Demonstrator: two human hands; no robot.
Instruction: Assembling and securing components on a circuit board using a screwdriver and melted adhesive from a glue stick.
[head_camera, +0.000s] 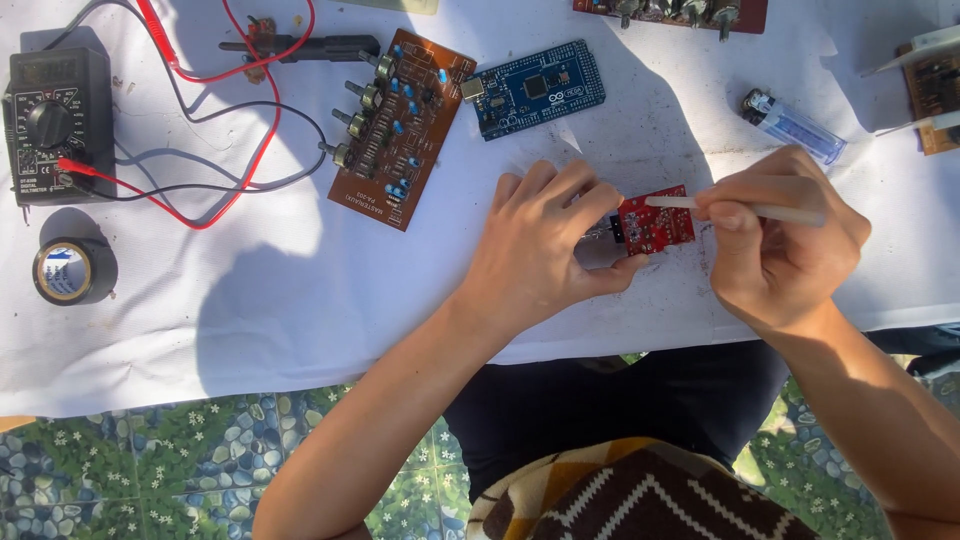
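White-clothed table (250, 330): boards, multimeter (55, 125), tape (72, 270).

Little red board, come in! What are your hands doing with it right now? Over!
Left hand pinching small red circuit board above white cloth. Right hand gripping thin white stick, tip on board. Nothing in the way.

- Left hand (540, 245) pinches a small red circuit board (655, 222) over the white worktop (300, 290).
- Right hand (780, 240) presses a thin white stick (740, 208) onto it.
- Brown board (402, 125), blue board (535, 88) and multimeter (58, 125) lie beyond.

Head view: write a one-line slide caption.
Left hand steadies a small red circuit board while right hand touches it with a white stick.
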